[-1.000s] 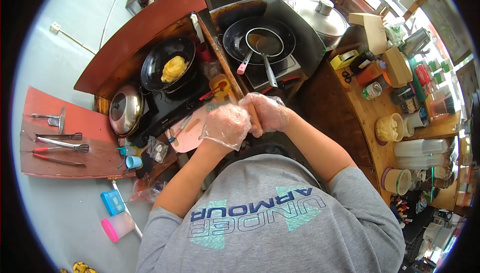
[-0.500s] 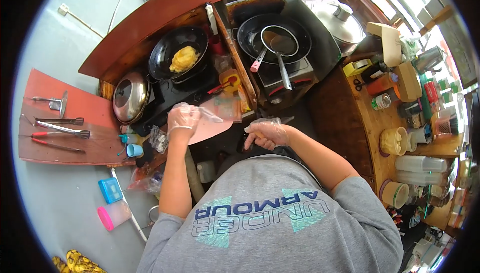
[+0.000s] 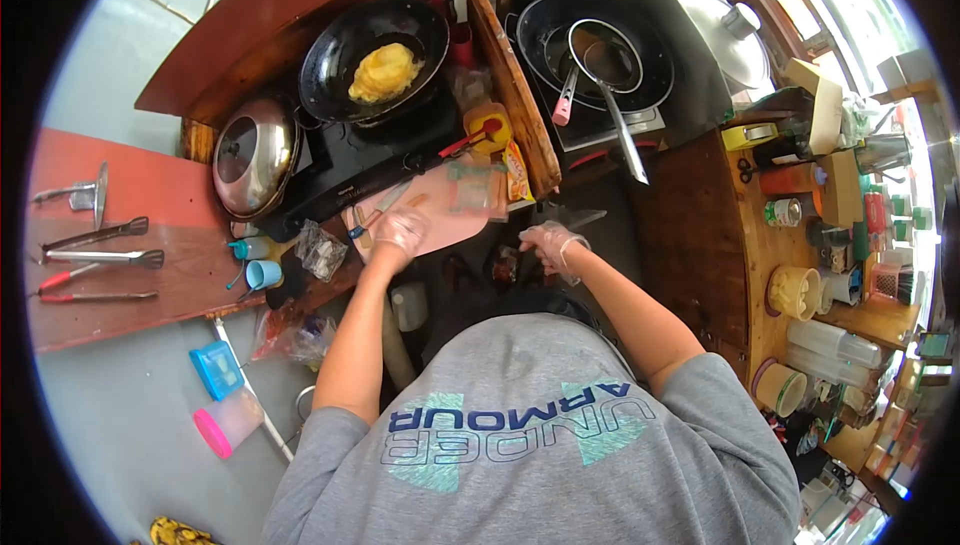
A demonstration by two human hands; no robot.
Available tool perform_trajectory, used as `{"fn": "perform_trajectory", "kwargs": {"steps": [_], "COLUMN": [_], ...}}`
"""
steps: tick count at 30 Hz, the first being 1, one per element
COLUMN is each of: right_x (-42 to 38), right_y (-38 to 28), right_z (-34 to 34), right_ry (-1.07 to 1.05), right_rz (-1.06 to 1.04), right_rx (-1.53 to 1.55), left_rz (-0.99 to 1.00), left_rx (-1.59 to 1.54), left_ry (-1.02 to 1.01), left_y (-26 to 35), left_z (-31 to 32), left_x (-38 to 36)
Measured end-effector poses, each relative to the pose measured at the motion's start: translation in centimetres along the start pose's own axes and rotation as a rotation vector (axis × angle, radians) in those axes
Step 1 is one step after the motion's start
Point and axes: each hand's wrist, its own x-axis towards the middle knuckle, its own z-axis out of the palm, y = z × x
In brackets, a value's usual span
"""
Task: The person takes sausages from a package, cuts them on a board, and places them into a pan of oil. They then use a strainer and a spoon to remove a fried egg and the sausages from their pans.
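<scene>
My left hand, in a clear plastic glove, is over the near left part of a pink cutting board. Its fingers are curled and what they hold, if anything, is hidden. Just beyond it a knife lies on the board, beside a clear plastic container. Right of the board my gloved right hand is closed, with loose clear plastic sticking out past it; its grip is too unclear to name. Yellow food sits in a black wok.
A lidded pan stands left of the wok. Another wok at the right holds strainers. Tongs lie on the red side shelf. Containers crowd the wooden counter at the right.
The view has shifted, so the stove and board appear nearer. My left hand now sits lower against the board, uncovering the knife. My right hand has moved slightly right, its fingers turned more forward.
</scene>
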Motion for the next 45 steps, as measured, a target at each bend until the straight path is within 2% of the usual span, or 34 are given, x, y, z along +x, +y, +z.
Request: {"fn": "perform_trajectory", "kwargs": {"steps": [1,2,3,4,5,7,8,10,11,13,15,16,18,19,21,22,24,26,28,30,31,32,33,34,35,36,37,38,39,41,42,43,44,45], "right_x": [0.5,0.6,0.8,1.3,1.6,2.5,3.1,3.6,3.0,0.1,-0.9,-1.5,-2.8,-3.4,-3.8,-3.4,-2.9,-2.1,-2.0,-3.6,-2.7,-1.6,-1.0,-0.4,-0.1,0.3,1.4,3.0,5.1,9.5,9.6,9.3,9.4,9.9], "right_y": [0.6,1.4,2.5,3.8,5.3,9.3,11.7,17.6,19.5,21.1,24.3,26.2,26.8,26.7,28.7,30.5,31.5,31.8,29.2,22.4,21.4,20.6,19.3,17.9,15.6,13.6,12.2,11.5,11.2,10.8,8.1,4.3,1.4,-1.0], "right_z": [-0.3,-0.6,-1.0,-1.5,-1.9,-3.0,-3.8,-5.0,-5.3,-5.5,-6.2,-6.2,-6.1,-6.2,-6.4,-6.7,-7.0,-7.4,-7.6,-6.4,-6.4,-6.3,-5.9,-5.2,-4.2,-3.1,-2.0,-0.8,0.3,2.5,3.8,5.7,7.9,10.0], "right_ry": [0.003,0.110,0.220,0.255,0.268,0.270,0.277,0.264,0.265,0.270,0.266,0.370,0.483,0.512,0.539,0.532,0.522,0.488,0.454,0.398,0.402,0.366,0.329,0.332,0.337,0.327,0.320,0.322,0.261,0.130,0.044,-0.015,-0.035,-0.042], "right_rz": [0.007,-0.098,-0.197,-0.203,-0.184,-0.032,0.023,-0.166,-0.223,-0.123,-0.074,-0.068,-0.042,0.106,0.274,0.126,0.019,-0.109,-0.196,-0.214,-0.229,-0.263,-0.298,-0.319,-0.172,-0.031,-0.056,-0.015,-0.108,-0.292,-0.430,-0.595,-0.751,-0.820], "right_rx": [0.011,-0.182,-0.373,-0.477,-0.459,-0.373,-0.339,-0.620,-0.710,-0.797,-0.861,-0.522,-0.167,0.000,0.181,0.054,-0.031,-0.209,-0.343,-0.984,-0.983,-1.111,-1.241,-1.247,-0.930,-0.615,-0.630,-0.479,-0.476,-0.455,-0.732,-1.161,-1.459,-1.591], "left_rz": [-0.041,-0.011,-0.139,-0.268,-0.358,-0.291,-0.270,-0.653,-0.634,-0.579,-0.555,-0.549,-0.533,-0.539,-0.530,-0.492,-0.451,-0.511,-0.490,-0.472,-0.392,-0.314,-0.324,-0.356,-0.392,-0.418,-0.438,-0.325,-0.210,-0.295,-0.333,-0.272,-0.300,-0.330], "left_rx": [-0.237,-0.624,-0.651,-0.644,-0.970,-0.986,-0.998,-0.965,-0.971,-0.757,-0.697,-0.633,-0.626,-0.614,-0.640,-0.616,-0.586,-0.479,-0.510,-0.537,-0.558,-0.578,-0.568,-0.534,-0.500,-0.629,-0.682,-0.628,-0.570,-0.484,-0.438,-0.268,-0.217,-0.168], "left_ry": [-0.103,-0.079,-0.279,-0.478,-0.460,-0.372,-0.389,-0.532,-0.554,-0.760,-0.794,-0.807,-0.811,-0.800,-0.891,-0.843,-0.797,-0.728,-0.781,-0.827,-0.848,-0.868,-0.856,-0.781,-0.703,-0.724,-0.690,-0.593,-0.500,-0.043,0.252,0.302,0.256,0.210], "left_y": [1.2,1.6,3.7,5.8,7.3,9.4,10.5,12.5,13.2,14.2,15.5,16.2,17.0,17.5,18.1,18.6,19.1,19.4,18.4,17.4,16.9,16.2,15.7,15.6,15.3,14.2,13.1,11.4,9.5,5.5,3.7,1.7,0.3,-0.8], "left_z": [1.2,5.0,4.9,4.7,2.8,6.7,9.1,13.8,15.4,18.3,18.1,17.8,21.3,23.3,23.9,24.6,23.3,21.3,18.9,18.0,18.6,18.6,17.6,16.5,15.5,11.9,8.7,7.4,6.6,6.2,6.3,5.3,5.0,4.9], "left_x": [-0.4,-1.0,-0.8,-0.5,-0.1,-0.4,0.0,0.6,1.1,2.5,3.9,4.9,5.3,5.3,6.2,6.0,6.1,6.4,6.9,6.5,5.8,5.2,4.4,3.4,2.9,3.4,3.5,3.0,2.4,0.0,-0.5,0.0,0.1,0.3]}}
